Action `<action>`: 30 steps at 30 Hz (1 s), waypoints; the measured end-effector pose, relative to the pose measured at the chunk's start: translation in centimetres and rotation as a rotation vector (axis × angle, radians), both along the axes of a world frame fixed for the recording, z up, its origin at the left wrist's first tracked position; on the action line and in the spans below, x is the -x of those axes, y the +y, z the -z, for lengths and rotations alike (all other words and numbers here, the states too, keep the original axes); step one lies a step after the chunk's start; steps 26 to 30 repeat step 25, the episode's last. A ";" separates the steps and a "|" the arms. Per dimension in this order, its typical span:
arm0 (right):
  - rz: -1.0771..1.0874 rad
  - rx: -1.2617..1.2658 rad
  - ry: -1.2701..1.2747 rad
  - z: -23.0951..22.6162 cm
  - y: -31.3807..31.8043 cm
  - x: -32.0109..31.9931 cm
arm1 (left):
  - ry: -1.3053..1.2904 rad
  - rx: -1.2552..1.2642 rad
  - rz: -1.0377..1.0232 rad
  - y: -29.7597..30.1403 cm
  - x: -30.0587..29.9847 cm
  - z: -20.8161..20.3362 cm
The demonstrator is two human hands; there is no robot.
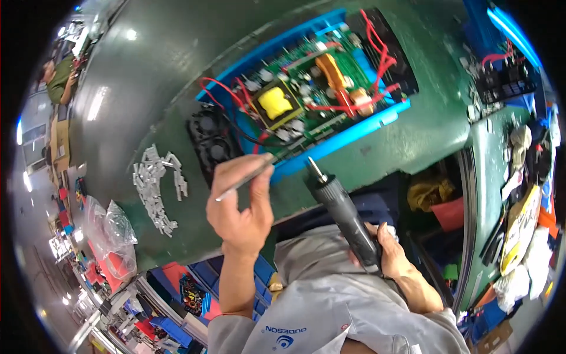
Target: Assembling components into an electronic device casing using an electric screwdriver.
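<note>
In front of me lies a blue open housing [368,128] with a green circuit board [308,96] inside. A yellow-wrapped transformer [275,102] and red wires [383,59] show on it. Two black fans [213,138] sit at its left end, and a black end panel [396,50] at its right. My left hand [239,221] is closed around metal tweezers [244,180], whose far tip reaches over the housing's near left edge. My right hand [394,253] grips a black electric screwdriver [343,215] near its lower end. Its bit points up toward the housing's near wall, apart from it.
Many small silver metal pieces [154,189] are heaped on the green table [150,62] at left, beside a clear plastic bag [121,227]. Another blue unit [501,79] stands far right, above bags and cloths [522,224]. A person [61,82] works far left.
</note>
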State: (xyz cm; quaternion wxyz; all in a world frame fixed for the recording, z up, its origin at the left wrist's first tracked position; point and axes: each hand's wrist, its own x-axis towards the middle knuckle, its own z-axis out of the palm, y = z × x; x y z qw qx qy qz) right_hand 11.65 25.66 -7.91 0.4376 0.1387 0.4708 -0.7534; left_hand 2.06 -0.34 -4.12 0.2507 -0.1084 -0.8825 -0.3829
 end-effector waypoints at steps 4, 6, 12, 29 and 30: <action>-0.041 0.200 -0.147 0.5 0.5 0.0 | 0.000 -0.036 0.034 0.1 -0.2 -0.2; -0.009 0.248 -0.184 0.7 0.6 -0.4 | -0.015 -0.031 0.047 -0.2 0.0 -0.5; 0.062 0.452 -0.337 1.1 0.5 -0.9 | -0.016 0.028 0.100 -0.9 0.4 -0.6; -0.055 -0.035 -0.059 -2.0 -0.2 -0.4 | 0.126 -0.346 0.178 -1.8 0.1 -2.0; -0.055 -0.035 -0.059 -2.0 -0.2 -0.4 | 0.126 -0.346 0.178 -1.8 0.1 -2.0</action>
